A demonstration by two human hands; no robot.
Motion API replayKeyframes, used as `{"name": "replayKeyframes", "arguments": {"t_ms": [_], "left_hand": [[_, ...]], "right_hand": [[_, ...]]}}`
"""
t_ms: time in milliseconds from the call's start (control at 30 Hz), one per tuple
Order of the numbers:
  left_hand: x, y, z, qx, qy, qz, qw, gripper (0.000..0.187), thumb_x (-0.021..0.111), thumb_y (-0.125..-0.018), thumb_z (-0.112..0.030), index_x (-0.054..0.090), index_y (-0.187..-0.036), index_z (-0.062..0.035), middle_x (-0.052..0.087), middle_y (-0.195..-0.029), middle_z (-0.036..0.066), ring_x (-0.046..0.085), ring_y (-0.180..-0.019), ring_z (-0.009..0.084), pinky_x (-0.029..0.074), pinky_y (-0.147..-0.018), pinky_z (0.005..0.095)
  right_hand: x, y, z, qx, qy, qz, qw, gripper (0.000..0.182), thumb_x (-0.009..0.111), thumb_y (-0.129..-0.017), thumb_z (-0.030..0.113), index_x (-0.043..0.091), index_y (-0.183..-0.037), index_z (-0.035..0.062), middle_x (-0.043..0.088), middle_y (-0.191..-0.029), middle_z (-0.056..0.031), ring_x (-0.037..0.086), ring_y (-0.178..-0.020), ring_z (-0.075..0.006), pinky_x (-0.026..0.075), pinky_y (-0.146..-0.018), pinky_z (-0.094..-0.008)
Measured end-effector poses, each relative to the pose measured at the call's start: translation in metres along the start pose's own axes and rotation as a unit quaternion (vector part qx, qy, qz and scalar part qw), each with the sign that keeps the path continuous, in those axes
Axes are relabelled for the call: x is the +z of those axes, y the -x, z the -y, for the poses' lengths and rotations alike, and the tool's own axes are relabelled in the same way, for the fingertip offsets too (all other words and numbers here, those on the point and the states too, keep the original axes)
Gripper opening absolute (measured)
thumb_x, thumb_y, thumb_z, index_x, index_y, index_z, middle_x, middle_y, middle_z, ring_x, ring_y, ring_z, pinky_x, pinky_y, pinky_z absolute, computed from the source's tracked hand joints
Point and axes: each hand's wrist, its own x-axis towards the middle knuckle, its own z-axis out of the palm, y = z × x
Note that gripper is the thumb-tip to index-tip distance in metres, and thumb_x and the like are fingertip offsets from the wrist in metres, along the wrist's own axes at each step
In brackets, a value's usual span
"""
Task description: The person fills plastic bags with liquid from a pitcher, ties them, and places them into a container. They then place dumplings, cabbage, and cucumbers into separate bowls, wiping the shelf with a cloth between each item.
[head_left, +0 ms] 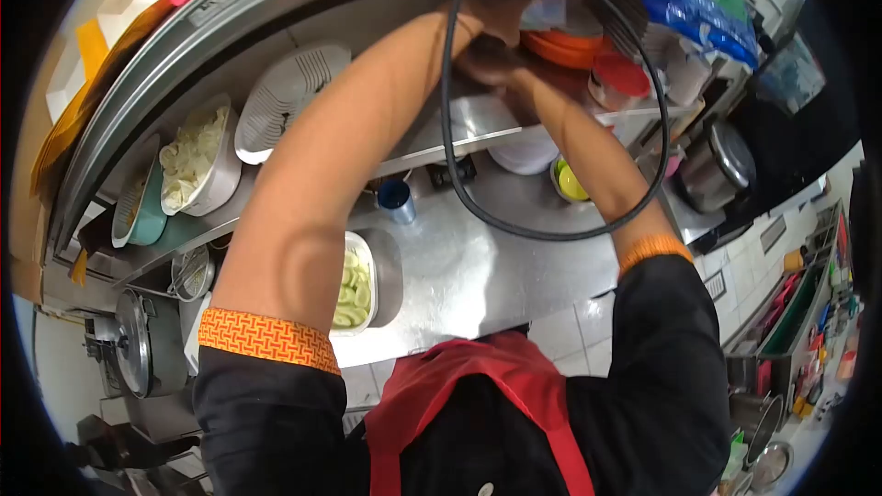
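Both my arms reach up onto the steel shelf (478,119). My left hand (473,20) is at the shelf's back, its fingers hidden in shadow. Close beside it is my right hand (491,62), dark and blurred, so what it holds, if anything, does not show. Right of the hands sit orange containers (562,48), a clear plastic bag (545,5) and a red-lidded tub (618,80). Below the shelf, on the steel counter (450,262), are a blue metal cup (396,201) and a white tray of sliced green vegetable (354,289), partly behind my left arm.
A black cable loop (447,129) hangs before the shelf. At left on the shelf stand a white basket (280,101) and a container of pale slices (195,158). A yellow-green item (571,182) sits under the shelf. A steel pot (718,165) is at right.
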Motion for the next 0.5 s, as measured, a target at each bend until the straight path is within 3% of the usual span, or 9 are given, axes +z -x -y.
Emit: {"name": "replayKeyframes", "arguments": {"t_ms": [33,67,133,167,300,333,367,433,500], "left_hand": [[0.000,0.000,-0.003,0.003,0.012,0.008,1.000,0.102,0.078,-0.049,-0.010,0.033,-0.141,-0.0121,0.054,-0.125,0.022,0.052,-0.117,0.0386,0.045,-0.099,0.0429],[-0.006,-0.009,-0.001,0.005,0.017,0.005,1.000,0.102,0.078,-0.049,-0.010,0.033,-0.141,-0.0121,0.054,-0.125,0.022,0.052,-0.116,0.0387,0.045,-0.099,0.0431],[-0.008,-0.015,0.004,0.006,0.022,0.010,1.000,0.102,0.078,-0.050,-0.010,0.033,-0.141,-0.0120,0.055,-0.125,0.022,0.053,-0.116,0.0388,0.045,-0.099,0.0432],[-0.008,-0.016,0.005,0.008,0.000,0.001,1.000,0.102,0.078,-0.050,-0.011,0.032,-0.142,-0.0114,0.054,-0.125,0.022,0.053,-0.116,0.0387,0.045,-0.099,0.0426],[-0.013,-0.015,0.005,0.039,-0.055,-0.005,0.998,0.072,0.076,-0.052,-0.020,0.055,-0.118,-0.0031,0.063,-0.106,0.021,0.063,-0.094,0.0368,0.053,-0.080,0.0437],[-0.029,-0.040,0.040,0.134,-0.058,0.216,0.966,0.077,0.076,-0.051,-0.020,0.053,-0.123,-0.0037,0.064,-0.102,0.022,0.064,-0.088,0.0372,0.054,-0.076,0.0434],[-0.027,-0.038,0.031,0.141,-0.061,0.218,0.964,0.077,0.076,-0.051,-0.020,0.053,-0.123,-0.0037,0.064,-0.102,0.022,0.064,-0.088,0.0372,0.054,-0.076,0.0434],[-0.019,-0.012,-0.005,-0.049,-0.054,0.039,0.997,0.090,0.070,-0.060,-0.023,0.037,-0.140,-0.0024,0.047,-0.132,0.029,0.045,-0.126,0.0395,0.037,-0.106,0.0405],[-0.008,-0.016,0.007,-0.042,-0.057,0.066,0.995,0.084,0.069,-0.059,-0.024,0.042,-0.135,-0.0016,0.049,-0.129,0.029,0.046,-0.123,0.0405,0.037,-0.105,0.0418]], "right_hand": [[-0.027,-0.017,-0.100,-0.069,-0.254,0.078,0.962,0.033,0.038,-0.095,0.036,0.061,-0.118,0.0273,0.059,-0.127,0.0020,0.054,-0.119,-0.0268,0.032,-0.106,-0.0516],[0.011,-0.006,-0.045,0.016,-0.067,-0.020,0.997,0.033,0.038,-0.095,0.035,0.061,-0.116,0.0257,0.061,-0.125,0.0013,0.056,-0.115,-0.0265,0.034,-0.104,-0.0514],[0.092,0.017,0.086,0.275,0.304,-0.092,0.908,0.031,0.039,-0.095,0.033,0.062,-0.113,0.0224,0.063,-0.121,-0.0003,0.060,-0.108,-0.0258,0.038,-0.101,-0.0509],[0.102,0.038,-0.010,0.039,0.366,-0.167,0.915,0.035,0.040,-0.093,0.034,0.061,-0.114,0.0160,0.064,-0.118,-0.0107,0.063,-0.103,-0.0275,0.046,-0.092,-0.0475],[0.090,0.000,-0.008,0.188,0.240,-0.181,0.935,0.030,0.046,-0.091,0.029,0.066,-0.107,0.0132,0.064,-0.114,-0.0135,0.062,-0.101,-0.0299,0.047,-0.088,-0.0402],[0.081,-0.001,0.001,0.239,0.206,-0.185,0.931,0.029,0.048,-0.090,0.028,0.067,-0.105,0.0122,0.064,-0.113,-0.0145,0.062,-0.100,-0.0306,0.048,-0.087,-0.0377],[0.093,0.007,0.032,0.216,0.266,-0.075,0.937,0.026,0.054,-0.085,0.025,0.066,-0.101,0.0096,0.065,-0.107,-0.0160,0.062,-0.094,-0.0303,0.049,-0.081,-0.0383],[0.106,0.053,0.015,0.004,0.305,-0.221,0.926,0.030,0.052,-0.085,0.028,0.064,-0.100,0.0062,0.065,-0.102,-0.0172,0.062,-0.093,-0.0312,0.049,-0.081,-0.0397],[0.083,0.053,-0.175,-0.049,0.181,-0.272,0.944,0.030,0.050,-0.086,0.028,0.064,-0.099,0.0056,0.066,-0.101,-0.0165,0.062,-0.092,-0.0319,0.048,-0.082,-0.0401]]}}
